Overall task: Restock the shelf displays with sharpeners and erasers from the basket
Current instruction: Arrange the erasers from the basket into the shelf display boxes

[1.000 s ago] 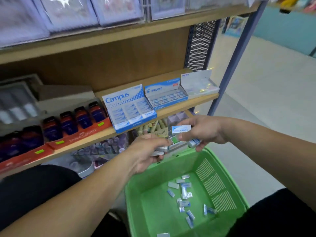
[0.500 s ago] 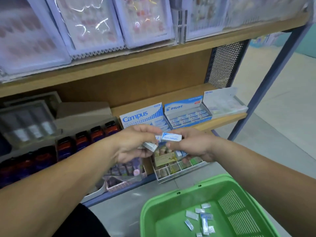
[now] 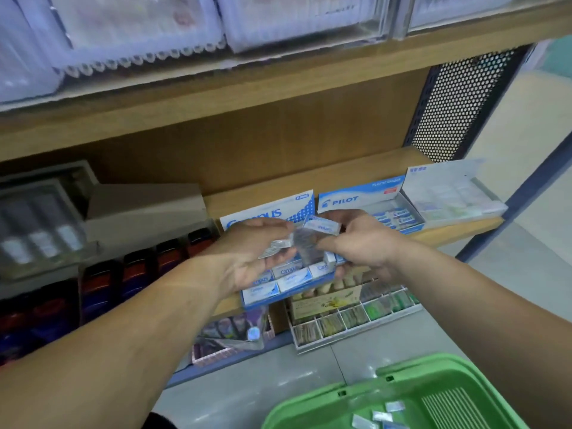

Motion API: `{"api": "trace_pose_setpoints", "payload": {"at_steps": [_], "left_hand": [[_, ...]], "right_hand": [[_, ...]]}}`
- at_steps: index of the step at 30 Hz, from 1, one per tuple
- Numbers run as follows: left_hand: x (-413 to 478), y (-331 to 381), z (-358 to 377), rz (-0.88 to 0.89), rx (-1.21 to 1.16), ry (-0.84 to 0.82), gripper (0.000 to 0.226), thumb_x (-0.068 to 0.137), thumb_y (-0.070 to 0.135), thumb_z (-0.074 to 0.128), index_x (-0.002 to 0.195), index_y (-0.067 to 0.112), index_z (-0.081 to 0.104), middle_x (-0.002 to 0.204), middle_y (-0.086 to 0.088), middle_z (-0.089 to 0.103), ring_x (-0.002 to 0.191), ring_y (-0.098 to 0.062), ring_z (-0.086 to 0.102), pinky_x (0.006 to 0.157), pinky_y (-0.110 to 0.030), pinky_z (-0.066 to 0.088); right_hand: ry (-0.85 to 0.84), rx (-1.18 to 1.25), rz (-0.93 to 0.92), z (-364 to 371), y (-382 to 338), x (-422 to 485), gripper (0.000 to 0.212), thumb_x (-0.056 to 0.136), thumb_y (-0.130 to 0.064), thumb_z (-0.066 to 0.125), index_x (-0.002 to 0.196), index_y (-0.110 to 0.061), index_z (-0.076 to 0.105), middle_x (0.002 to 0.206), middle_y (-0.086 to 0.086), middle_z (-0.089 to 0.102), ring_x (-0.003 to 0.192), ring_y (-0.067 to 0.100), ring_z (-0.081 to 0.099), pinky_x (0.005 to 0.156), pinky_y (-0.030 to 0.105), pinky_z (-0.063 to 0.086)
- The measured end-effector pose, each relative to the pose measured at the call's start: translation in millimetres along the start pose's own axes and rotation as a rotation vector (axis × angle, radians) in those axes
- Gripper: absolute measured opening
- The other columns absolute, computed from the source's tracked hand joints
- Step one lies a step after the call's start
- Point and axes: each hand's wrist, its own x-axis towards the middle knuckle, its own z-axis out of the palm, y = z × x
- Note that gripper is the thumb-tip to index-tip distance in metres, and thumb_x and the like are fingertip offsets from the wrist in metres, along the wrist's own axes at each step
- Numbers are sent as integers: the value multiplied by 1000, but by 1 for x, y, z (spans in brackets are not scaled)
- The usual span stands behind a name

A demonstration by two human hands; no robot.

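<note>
Head view: I see the left hand (image 3: 257,252) curled round a small wrapped eraser (image 3: 275,247), a flat glossy packet with fine print, held between thumb and fingers. The right hand (image 3: 362,243) pinches a Campus eraser (image 3: 323,226), a white rectangular block in a blue-and-white paper sleeve. More pieces seem tucked under its fingers, but blur keeps me from counting them. Both hands hover just above the Campus display box (image 3: 278,283), an open blue cardboard tray packed with sleeved erasers lying in rows. It sits on the wooden shelf (image 3: 458,232), with the Pilot box (image 3: 371,202) beside it to the right. The green plastic basket (image 3: 402,371), slotted on one wall, stands low at the right with loose erasers (image 3: 382,416) on its floor.
</note>
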Motion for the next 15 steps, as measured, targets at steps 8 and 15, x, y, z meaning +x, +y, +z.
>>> {"api": "trace_pose_setpoints", "payload": {"at_steps": [8, 15], "left_hand": [[-1, -5, 20, -11, 100, -117, 29, 86, 17, 79, 109, 1, 75, 87, 0, 78, 70, -11, 75, 65, -21, 60], [6, 7, 8, 70, 54, -70, 15, 86, 4, 77, 94, 7, 65, 85, -8, 74, 70, -12, 71, 58, -25, 59]], "right_hand": [[-63, -99, -65, -8, -5, 6, 17, 96, -17, 62, 110, -22, 71, 64, -4, 67, 61, 16, 62, 50, 26, 49], [-67, -140, 21, -22, 5, 6, 23, 96, -11, 62, 110, -27, 72, 90, 1, 69, 61, 14, 68, 50, 27, 48]]}}
